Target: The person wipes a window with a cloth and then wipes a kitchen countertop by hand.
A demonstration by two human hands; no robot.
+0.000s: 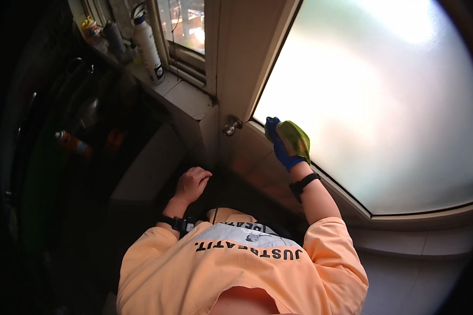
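Note:
My right hand (285,145) wears a blue glove and grips a green-and-tan cloth (295,138), which lies over the back of the hand. It is at the lower left corner of a frosted glass pane (358,110) in a door; whether it touches the glass I cannot tell. A round metal doorknob (231,125) sits on the door frame to the left of that hand. My left hand (193,183) is bare, with its fingers curled, and hangs below the knob, near my body. Nothing shows in it. Each wrist has a black band.
A tiled ledge (187,98) under a window (183,23) holds a white bottle with a handle (146,47), a dark grey bottle (114,37) and a yellow-topped bottle (90,25). An orange spray can (73,143) lies in the dark area at left. A tiled step (402,241) runs at lower right.

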